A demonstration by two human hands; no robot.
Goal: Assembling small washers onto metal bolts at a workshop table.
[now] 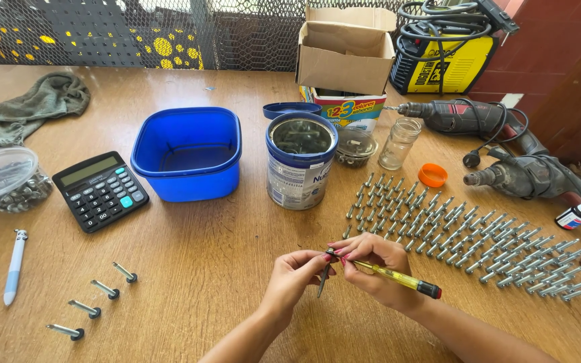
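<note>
Both hands pinch at desk's six o'clock: right hand (378,263) steadies a yellow screwdriver (398,277), left hand (297,274) grips a dark bolt (323,279) against its tip.

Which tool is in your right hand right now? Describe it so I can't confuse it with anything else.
Start at the tall metal can mid-table and come straight toward the near edge, where both hands meet. The right hand holds a slim screwdriver: unlike the grey bolts laid in rows beside it, it has a clear yellow handle with a dark end cap.
</note>
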